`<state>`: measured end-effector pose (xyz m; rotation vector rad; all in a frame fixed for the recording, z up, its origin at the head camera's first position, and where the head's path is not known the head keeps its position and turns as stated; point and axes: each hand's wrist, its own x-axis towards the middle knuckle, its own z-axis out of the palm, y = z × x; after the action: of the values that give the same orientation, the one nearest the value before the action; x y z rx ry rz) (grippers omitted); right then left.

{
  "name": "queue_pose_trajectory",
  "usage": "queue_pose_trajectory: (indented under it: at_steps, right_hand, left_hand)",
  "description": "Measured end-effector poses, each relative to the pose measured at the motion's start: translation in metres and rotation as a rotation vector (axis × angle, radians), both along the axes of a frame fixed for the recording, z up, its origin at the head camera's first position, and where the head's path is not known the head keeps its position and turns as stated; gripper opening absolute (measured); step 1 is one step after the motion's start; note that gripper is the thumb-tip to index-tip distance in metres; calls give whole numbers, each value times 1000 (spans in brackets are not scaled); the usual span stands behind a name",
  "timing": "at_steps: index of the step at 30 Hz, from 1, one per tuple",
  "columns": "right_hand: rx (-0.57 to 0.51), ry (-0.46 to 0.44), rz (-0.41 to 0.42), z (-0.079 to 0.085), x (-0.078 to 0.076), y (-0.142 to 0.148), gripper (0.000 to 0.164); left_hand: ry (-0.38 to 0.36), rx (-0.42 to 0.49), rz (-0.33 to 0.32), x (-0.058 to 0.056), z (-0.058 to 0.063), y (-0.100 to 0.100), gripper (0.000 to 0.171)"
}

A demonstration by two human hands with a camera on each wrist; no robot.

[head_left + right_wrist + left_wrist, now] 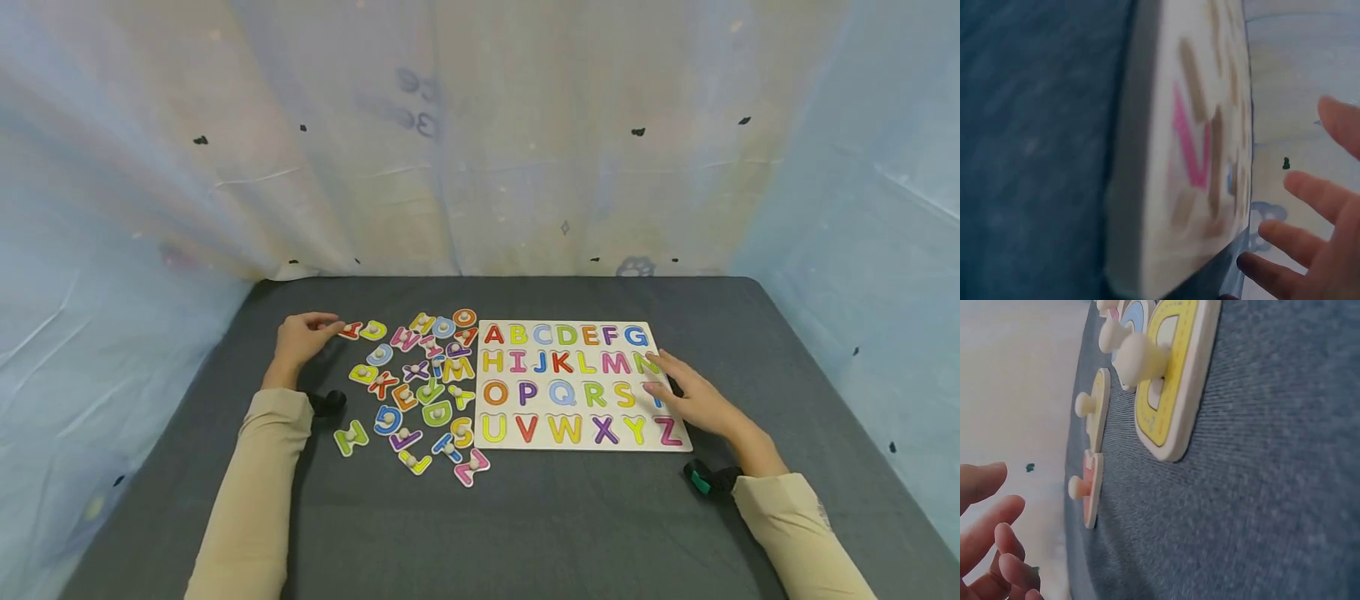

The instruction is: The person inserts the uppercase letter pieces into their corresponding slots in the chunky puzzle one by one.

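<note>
Red paint faces the loose letter [351, 331], seemingly an I, that sits just past nine o'clock from the middle of the letter board [512, 408], on dark grey cloth [480, 525]. At its own nine o'clock is the left hand [300, 337], fingers loosely bent and nothing seen between them; the left wrist view shows the tips apart from the pale knob [1077, 487]. The right hand [701, 400] lies at the board's three o'clock, fingers spread and grasping nothing; whether they press on the surface I cannot tell. The piece looks like wood, so it should be light, stiff and hardly fragile, though the smooth knob may be a little slippery; a pinch round that knob seems the surest hold. A yellow-green letter [372, 331] sits just beside it at three o'clock. No brand shows. The board reads A to Z in four rows, N and T partly hidden by fingers. On the curtain [525, 208] toward twelve o'clock, faint blue figures [426, 125] include one like a 3.
</note>
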<state>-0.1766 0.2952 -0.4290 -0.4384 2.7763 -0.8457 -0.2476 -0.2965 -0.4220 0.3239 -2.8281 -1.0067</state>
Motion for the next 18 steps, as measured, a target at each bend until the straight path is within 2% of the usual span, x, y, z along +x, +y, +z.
queue_pose_trajectory:
  at_steps: [4, 10, 18]
  right_hand:
    - [22, 2, 53, -3, 0, 3, 70]
    - [35, -9, 78, -7, 2, 7, 67]
    - [-11, -22, 95, -10, 6, 9, 64]
  left_hand:
    - [-40, 15, 29, -6, -3, -3, 39]
    - [-107, 26, 77, -12, -6, -1, 42]
    - [-167, 68, 120, -12, -9, 7, 45]
